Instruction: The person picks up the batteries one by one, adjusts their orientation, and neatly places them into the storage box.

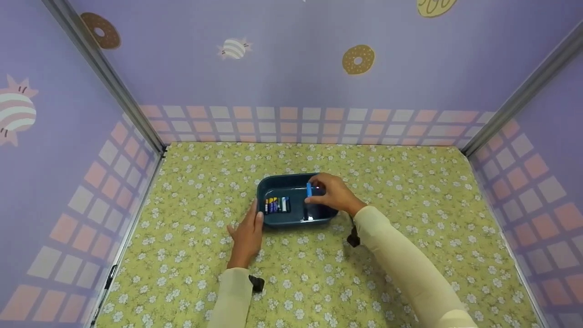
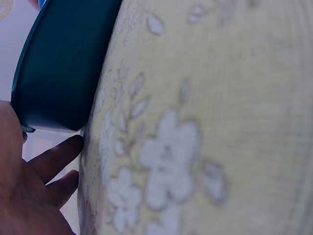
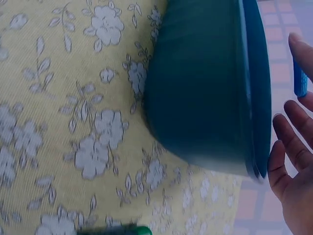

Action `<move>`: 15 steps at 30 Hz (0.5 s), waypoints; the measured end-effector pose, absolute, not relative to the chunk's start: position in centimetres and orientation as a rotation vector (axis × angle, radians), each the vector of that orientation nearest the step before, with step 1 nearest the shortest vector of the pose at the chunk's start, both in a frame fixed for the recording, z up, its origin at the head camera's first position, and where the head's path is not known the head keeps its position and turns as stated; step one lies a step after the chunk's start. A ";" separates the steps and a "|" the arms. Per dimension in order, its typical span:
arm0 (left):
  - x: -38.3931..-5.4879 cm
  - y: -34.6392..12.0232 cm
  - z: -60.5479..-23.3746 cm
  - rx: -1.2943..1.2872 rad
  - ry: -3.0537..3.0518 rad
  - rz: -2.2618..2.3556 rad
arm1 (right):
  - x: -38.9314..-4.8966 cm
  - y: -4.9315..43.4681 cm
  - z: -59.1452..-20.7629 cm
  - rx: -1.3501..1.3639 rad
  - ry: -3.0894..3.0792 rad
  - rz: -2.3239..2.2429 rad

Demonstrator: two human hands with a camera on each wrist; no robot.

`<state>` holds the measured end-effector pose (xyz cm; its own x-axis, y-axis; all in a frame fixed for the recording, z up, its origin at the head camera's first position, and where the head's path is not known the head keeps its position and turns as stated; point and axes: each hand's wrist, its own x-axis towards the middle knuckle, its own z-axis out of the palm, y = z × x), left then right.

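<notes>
A dark teal plastic basin [image 1: 298, 223] stands on the flowered cloth. Several batteries [image 1: 277, 205] in mixed colours lie side by side in its left half. Over the basin's right half, my right hand [image 1: 334, 193] pinches a slim blue battery [image 1: 309, 189] between thumb and fingertips, holding it roughly upright. The right wrist view shows this blue battery [image 3: 299, 78] partly covered by the fingers. My left hand [image 1: 248, 230] rests against the basin's left end, its fingers extended along the wall. In the left wrist view, the fingers [image 2: 56, 159] spread beside the basin's outer wall [image 2: 58, 63].
Yellow flowered cloth [image 1: 205, 273] covers the table. Purple patterned walls [image 1: 291, 82] enclose the back and both sides. At the bottom of the right wrist view, a dark, green-ended cylinder [image 3: 142, 230] is partly cut off; its kind is unclear.
</notes>
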<state>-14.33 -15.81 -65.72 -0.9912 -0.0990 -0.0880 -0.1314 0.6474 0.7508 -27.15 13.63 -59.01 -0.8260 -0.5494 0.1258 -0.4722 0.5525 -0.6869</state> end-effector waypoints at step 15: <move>-14.1 -15.8 -65.7 -0.177 2.812 1.313 | -27.9 10.7 -60.2 -0.893 2.649 -1.048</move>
